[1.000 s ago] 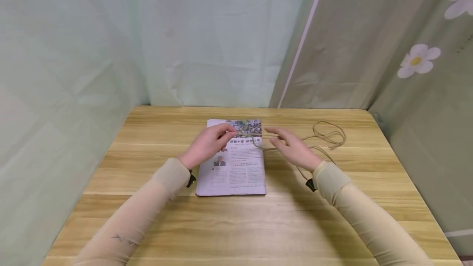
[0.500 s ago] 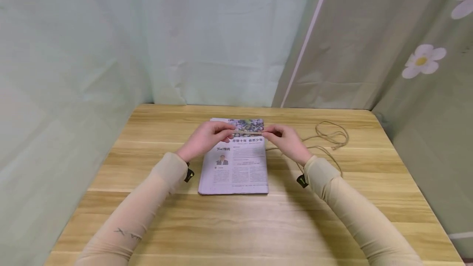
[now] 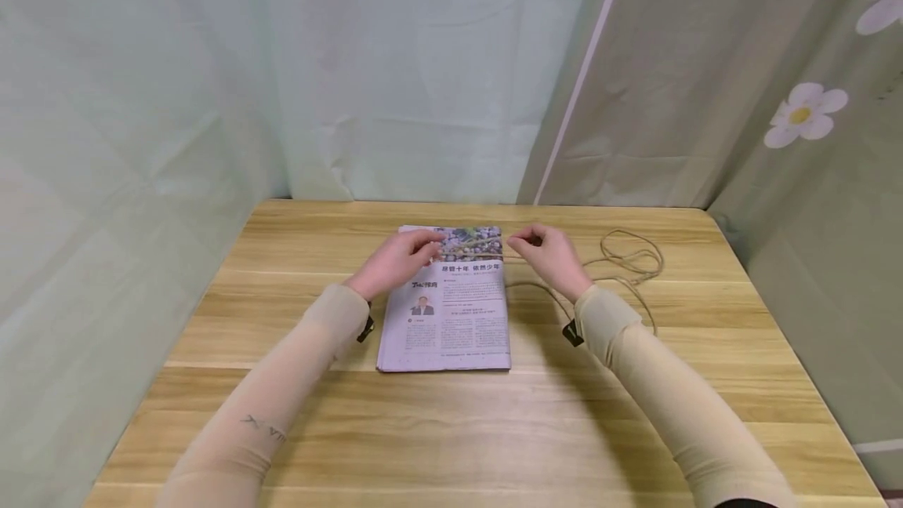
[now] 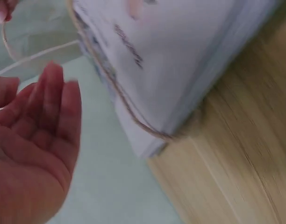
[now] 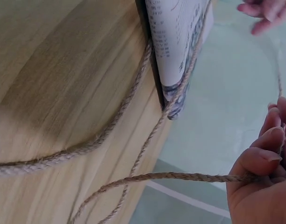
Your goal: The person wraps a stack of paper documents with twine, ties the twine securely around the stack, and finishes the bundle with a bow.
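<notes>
A folded stack of newspaper [image 3: 473, 328] lies on the table, with a twine rope [image 5: 180, 176] running across its far part and out from its right side. My right hand [image 3: 553, 255] pinches the rope above the stack's far right corner; in the right wrist view a short length sticks up past the fingertips. Over the far left part of the stack is my left hand [image 3: 395, 263]. Its fingers [image 4: 52, 100] are loosely extended and apart from the thumb, with no rope seen between them. In the left wrist view, rope also wraps the newspaper's edge.
Loose loops of the rope [image 3: 631, 259] lie on the wooden table [image 3: 451, 437] to the right of the newspaper. Pale curtains [image 3: 423, 85] hang close behind the table and at both sides.
The right hand closed on the rope at the newspaper's right edge, and both hands stretched it between them. Now the left fingers have parted from it, and the right hand has risen slightly, still pinching rope.
</notes>
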`<action>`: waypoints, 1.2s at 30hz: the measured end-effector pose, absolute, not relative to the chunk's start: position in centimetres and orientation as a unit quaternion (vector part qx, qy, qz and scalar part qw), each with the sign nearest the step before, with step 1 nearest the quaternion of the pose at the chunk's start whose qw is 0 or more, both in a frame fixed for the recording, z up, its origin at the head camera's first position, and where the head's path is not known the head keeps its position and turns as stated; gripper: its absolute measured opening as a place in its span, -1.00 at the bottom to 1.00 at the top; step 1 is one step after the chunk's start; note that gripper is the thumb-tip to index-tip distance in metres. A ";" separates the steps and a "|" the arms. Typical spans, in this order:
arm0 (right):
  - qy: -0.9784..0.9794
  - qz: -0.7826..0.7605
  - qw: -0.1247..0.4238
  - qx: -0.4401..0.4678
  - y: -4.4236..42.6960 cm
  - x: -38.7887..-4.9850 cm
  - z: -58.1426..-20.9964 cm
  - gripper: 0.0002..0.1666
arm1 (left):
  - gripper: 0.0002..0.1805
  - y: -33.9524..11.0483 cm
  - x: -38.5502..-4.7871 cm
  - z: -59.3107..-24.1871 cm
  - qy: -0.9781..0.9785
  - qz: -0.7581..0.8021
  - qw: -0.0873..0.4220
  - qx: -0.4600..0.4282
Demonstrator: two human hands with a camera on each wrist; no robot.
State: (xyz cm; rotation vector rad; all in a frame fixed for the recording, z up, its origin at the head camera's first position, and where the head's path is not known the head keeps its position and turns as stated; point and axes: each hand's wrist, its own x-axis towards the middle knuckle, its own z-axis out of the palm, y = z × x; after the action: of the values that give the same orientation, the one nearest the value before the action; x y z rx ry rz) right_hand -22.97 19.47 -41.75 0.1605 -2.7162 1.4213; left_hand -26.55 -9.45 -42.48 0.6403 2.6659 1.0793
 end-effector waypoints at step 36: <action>-0.885 0.461 0.001 -0.061 19.1 -25.6 -44.0 -0.68 | -0.87 -9.5 -27.5 -45.2 0.917 0.295 0.083 0.256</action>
State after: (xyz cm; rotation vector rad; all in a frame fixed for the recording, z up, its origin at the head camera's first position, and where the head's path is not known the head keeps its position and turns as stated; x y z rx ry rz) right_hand -25.58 19.09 -43.96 -0.1918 -2.7790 1.4466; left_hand -27.45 -9.50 -45.16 0.7638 2.7378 0.8799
